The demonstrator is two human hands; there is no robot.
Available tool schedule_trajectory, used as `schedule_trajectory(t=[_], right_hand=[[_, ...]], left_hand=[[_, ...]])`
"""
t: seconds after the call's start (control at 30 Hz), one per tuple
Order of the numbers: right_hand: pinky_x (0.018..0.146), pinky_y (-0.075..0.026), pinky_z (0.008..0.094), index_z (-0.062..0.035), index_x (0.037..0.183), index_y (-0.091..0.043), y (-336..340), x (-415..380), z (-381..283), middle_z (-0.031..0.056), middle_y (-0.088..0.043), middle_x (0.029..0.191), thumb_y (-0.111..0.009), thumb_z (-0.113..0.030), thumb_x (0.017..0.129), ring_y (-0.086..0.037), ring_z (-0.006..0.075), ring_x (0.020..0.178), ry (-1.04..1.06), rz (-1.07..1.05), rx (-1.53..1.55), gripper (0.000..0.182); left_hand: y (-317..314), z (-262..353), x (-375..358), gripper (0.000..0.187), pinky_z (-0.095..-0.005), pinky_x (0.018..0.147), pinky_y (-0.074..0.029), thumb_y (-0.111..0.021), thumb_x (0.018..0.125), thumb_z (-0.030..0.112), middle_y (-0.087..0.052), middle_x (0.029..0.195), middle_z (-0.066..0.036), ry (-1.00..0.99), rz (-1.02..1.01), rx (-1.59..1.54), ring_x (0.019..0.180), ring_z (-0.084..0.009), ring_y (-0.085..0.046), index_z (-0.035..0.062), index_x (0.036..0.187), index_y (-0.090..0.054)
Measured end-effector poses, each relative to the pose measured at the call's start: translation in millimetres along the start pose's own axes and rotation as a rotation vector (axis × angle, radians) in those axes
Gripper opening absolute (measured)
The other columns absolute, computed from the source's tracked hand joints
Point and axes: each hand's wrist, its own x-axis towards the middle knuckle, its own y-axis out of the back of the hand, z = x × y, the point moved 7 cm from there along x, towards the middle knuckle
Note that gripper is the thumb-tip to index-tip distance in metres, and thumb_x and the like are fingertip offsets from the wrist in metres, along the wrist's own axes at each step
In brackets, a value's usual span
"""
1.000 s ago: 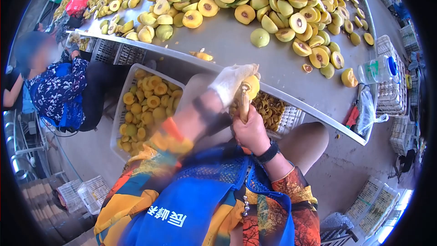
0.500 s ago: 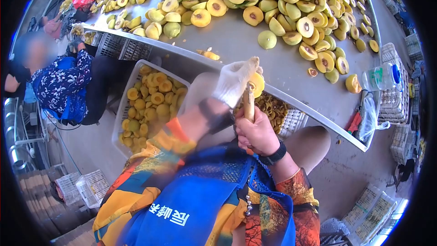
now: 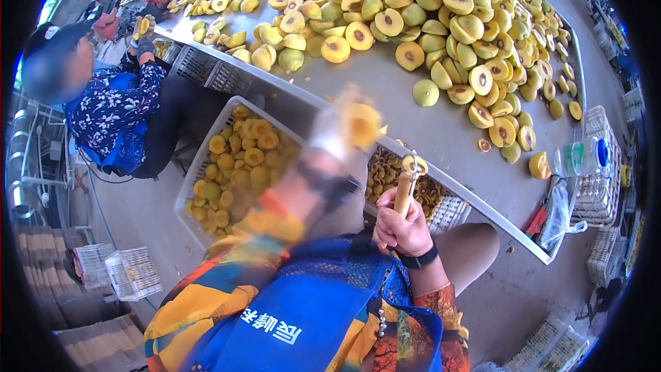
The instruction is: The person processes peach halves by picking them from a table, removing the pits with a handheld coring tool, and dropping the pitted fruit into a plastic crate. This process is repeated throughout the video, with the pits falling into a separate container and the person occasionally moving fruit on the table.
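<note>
My left hand (image 3: 339, 127), in a white glove and blurred by motion, holds a yellow peach half (image 3: 363, 124) raised near the metal table's front edge (image 3: 441, 176). My right hand (image 3: 403, 227), bare with a black wristband, grips a wooden-handled pitting tool (image 3: 403, 189) upright; a small piece of fruit sits at the tool's tip. The two hands are apart, the tool below and right of the peach half. Under the tool a white crate of brown pits (image 3: 385, 172) shows beneath the table edge.
Halved peaches (image 3: 427, 21) cover the metal table. A white crate of pitted halves (image 3: 241, 158) stands at my left knee. Another person (image 3: 117, 117) in a floral top sits at the left. A plastic bottle (image 3: 578, 155) lies at the table's right; several empty crates lie on the floor.
My left hand has lifted the peach half up and left, away from the tool. My right hand has drawn the tool down and right, and the hands have separated.
</note>
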Motion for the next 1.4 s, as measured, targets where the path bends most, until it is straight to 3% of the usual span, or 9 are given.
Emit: schedule_trajectory(t=[0.13,0.23,0.33,0.67,0.97,1.13,1.23,1.33,1.4], right_hand=[[0.061,-0.050,0.0380,-0.0098,0.100,-0.057,26,-7,-1,0.0117,-0.052,0.064,-0.053,-0.002,0.072,-0.057,0.0294,0.061,0.265,0.204,-1.561,0.029],[0.062,-0.049,0.0417,-0.0118,0.102,-0.057,34,-1,6,0.0142,-0.056,0.074,-0.055,-0.008,0.069,-0.058,0.0324,0.068,0.292,0.230,-1.750,0.033],[0.061,-0.049,0.0440,-0.0073,0.084,-0.055,11,12,-8,0.0168,-0.057,0.076,-0.056,-0.010,0.071,-0.057,0.0354,0.068,0.448,0.277,-1.415,0.013],[0.057,-0.049,0.0400,-0.0062,0.098,-0.057,20,-2,-21,0.0194,-0.059,0.068,-0.062,-0.025,0.078,-0.060,0.0365,0.064,0.216,0.476,-1.114,0.027],[0.045,-0.043,0.0220,0.0031,0.115,-0.042,35,10,-72,0.0046,-0.059,0.067,-0.064,-0.023,0.081,-0.054,0.0071,0.054,0.447,0.578,-0.527,0.049],[0.056,-0.047,0.0255,0.0015,0.121,-0.044,46,34,-60,0.0095,-0.058,0.086,-0.061,-0.028,0.082,-0.057,0.0131,0.066,0.509,0.426,-0.500,0.051],[0.046,-0.044,0.0263,-0.0007,0.107,-0.054,37,26,-63,0.0048,-0.057,0.067,-0.058,-0.035,0.084,-0.055,0.0135,0.051,0.511,0.449,-0.307,0.042],[0.039,-0.035,0.0214,-0.0061,0.113,-0.047,31,22,-59,0.0034,-0.053,0.067,-0.050,-0.030,0.091,-0.041,0.0082,0.041,0.419,0.424,0.073,0.032],[0.041,-0.038,0.0252,-0.0059,0.111,-0.046,44,31,-54,0.0033,-0.054,0.066,-0.052,-0.031,0.091,-0.044,0.0100,0.043,0.661,0.535,-0.487,0.033]], left_hand=[[78,90,1,0.042,-0.0331,0.067,-0.048,-0.060,0.077,0.048,-0.065,0.081,-0.009,-0.413,0.024,1.258,0.072,-0.0258,-0.061,0.0085,0.090,-0.065],[84,123,3,0.048,-0.0431,0.075,-0.046,-0.059,0.073,0.055,-0.063,0.092,-0.013,-0.661,0.231,2.011,0.088,-0.0318,-0.059,0.0126,0.097,-0.063],[46,143,38,0.050,-0.0442,0.077,-0.045,-0.059,0.074,0.054,-0.060,0.100,-0.013,-0.651,0.283,1.933,0.093,-0.0320,-0.058,0.0132,0.102,-0.060],[-28,89,160,0.052,-0.0417,0.080,-0.048,-0.069,0.069,0.035,-0.057,0.104,-0.017,-0.568,0.312,2.031,0.096,-0.0311,-0.058,0.0098,0.111,-0.052],[-79,73,4,0.066,-0.0383,0.086,-0.045,-0.069,0.068,0.031,-0.058,0.110,-0.017,-0.715,-0.456,1.678,0.101,-0.0331,-0.056,0.0088,0.125,-0.046],[-110,47,-84,0.065,-0.0361,0.088,-0.045,-0.070,0.072,0.032,-0.056,0.116,-0.018,-0.829,-0.819,1.715,0.105,-0.0293,-0.056,0.0053,0.126,-0.045],[-89,39,-68,0.069,-0.0343,0.085,-0.046,-0.070,0.075,0.032,-0.057,0.116,-0.013,-0.888,-0.830,1.172,0.103,-0.0249,-0.057,0.0052,0.130,-0.039],[-76,7,-53,0.054,-0.0318,0.084,-0.047,-0.058,0.085,0.040,-0.058,0.109,-0.009,-0.327,-0.707,0.335,0.100,-0.0185,-0.055,0.0025,0.123,-0.047],[-63,-21,-45,0.050,-0.0319,0.081,-0.048,-0.053,0.088,0.044,-0.058,0.105,-0.009,-0.045,-0.519,0.071,0.097,-0.0184,-0.055,0.0034,0.117,-0.051]])
